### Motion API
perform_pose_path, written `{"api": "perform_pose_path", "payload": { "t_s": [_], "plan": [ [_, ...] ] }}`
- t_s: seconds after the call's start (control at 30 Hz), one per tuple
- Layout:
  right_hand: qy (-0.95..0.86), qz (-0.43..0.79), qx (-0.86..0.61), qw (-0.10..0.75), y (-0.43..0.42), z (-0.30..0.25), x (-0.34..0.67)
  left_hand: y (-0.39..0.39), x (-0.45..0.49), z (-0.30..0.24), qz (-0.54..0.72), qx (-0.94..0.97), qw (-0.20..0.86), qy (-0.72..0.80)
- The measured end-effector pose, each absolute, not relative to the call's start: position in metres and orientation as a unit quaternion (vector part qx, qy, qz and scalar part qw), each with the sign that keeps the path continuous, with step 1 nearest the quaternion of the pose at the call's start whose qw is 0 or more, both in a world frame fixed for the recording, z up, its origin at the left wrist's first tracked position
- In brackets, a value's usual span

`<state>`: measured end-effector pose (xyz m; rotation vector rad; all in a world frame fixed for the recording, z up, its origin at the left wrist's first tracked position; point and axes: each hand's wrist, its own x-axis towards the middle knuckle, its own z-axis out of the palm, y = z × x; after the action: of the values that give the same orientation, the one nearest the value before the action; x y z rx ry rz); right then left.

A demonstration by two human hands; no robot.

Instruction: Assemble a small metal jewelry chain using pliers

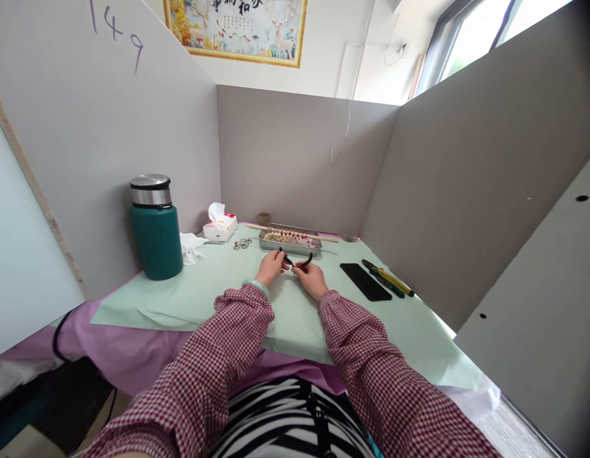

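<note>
My left hand (270,268) is closed, its fingertips at a black handle of small pliers (306,260). My right hand (312,280) is closed round the pliers too, close beside the left. Another black handle sticks up past the right fingers; whether this is one tool or two I cannot tell. A tiny part between the fingertips is too small to name. Just beyond the hands is a metal tray (290,247) of small gold, red and clear pieces. A wooden stick (330,240) hung with red beads lies across it.
A green flask (156,242), crumpled tissue (192,248) and tissue pack (220,226) stand left. Small ring-like pieces (242,243) lie left of the tray. Right are a black phone (365,282) and yellow-green pliers (388,278). Grey partitions (304,152) enclose the table.
</note>
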<state>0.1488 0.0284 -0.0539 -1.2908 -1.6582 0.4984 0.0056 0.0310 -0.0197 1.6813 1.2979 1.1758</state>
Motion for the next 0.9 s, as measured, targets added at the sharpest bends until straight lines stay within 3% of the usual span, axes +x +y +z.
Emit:
{"api": "perform_pose_path", "payload": {
  "t_s": [0.23,0.57,0.9],
  "plan": [
    [-0.666,0.165,-0.563,0.461,0.027,-0.053,0.149,0.034,0.005,-0.021,0.427,0.666,0.326,0.518],
    [-0.654,0.179,-0.574,0.460,0.043,-0.054,0.151,0.025,0.003,-0.022,0.278,0.732,0.147,0.604],
    [-0.675,0.182,-0.562,0.442,0.049,-0.056,0.143,0.024,0.003,-0.024,0.181,0.766,0.071,0.612]
  ]
}}
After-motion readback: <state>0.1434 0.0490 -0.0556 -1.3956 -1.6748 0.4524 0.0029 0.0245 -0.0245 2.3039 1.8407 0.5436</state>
